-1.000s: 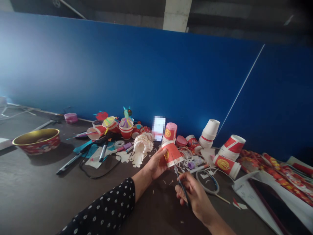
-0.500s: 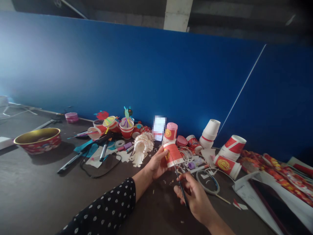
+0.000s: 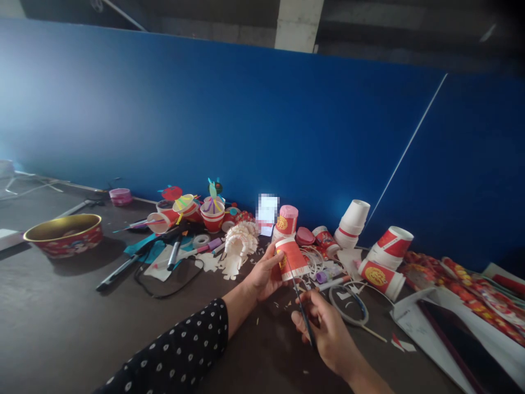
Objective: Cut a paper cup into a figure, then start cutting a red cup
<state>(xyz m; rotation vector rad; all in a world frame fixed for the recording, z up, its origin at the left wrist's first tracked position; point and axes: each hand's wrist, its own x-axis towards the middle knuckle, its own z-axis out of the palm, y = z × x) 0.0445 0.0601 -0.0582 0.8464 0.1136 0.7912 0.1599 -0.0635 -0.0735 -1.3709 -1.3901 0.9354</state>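
Observation:
Pinched in my left hand (image 3: 264,276) is a red paper cup (image 3: 293,258) with a yellow emblem, tilted bottom up, its white rim toward me. My right hand (image 3: 324,325) is closed round a pair of dark scissors (image 3: 304,314). Their blades reach up to the cup and lie against its side near the rim; whether they are parted I cannot tell. Small paper scraps (image 3: 283,306) lie on the table below the cup. Just behind the cup stands another red cup (image 3: 287,221) with a pink top.
A cut white paper cup piece (image 3: 235,254) lies left of my hands. Stacked white cups (image 3: 351,224), a cable loop (image 3: 348,306) and a dark phone (image 3: 463,339) are to the right. A gold-rimmed tin (image 3: 65,235) and markers (image 3: 123,271) stand left. A blue partition (image 3: 246,120) rises behind.
The cup has shifted very slightly to the right in my left hand. My right hand and the scissors stay almost in the same place.

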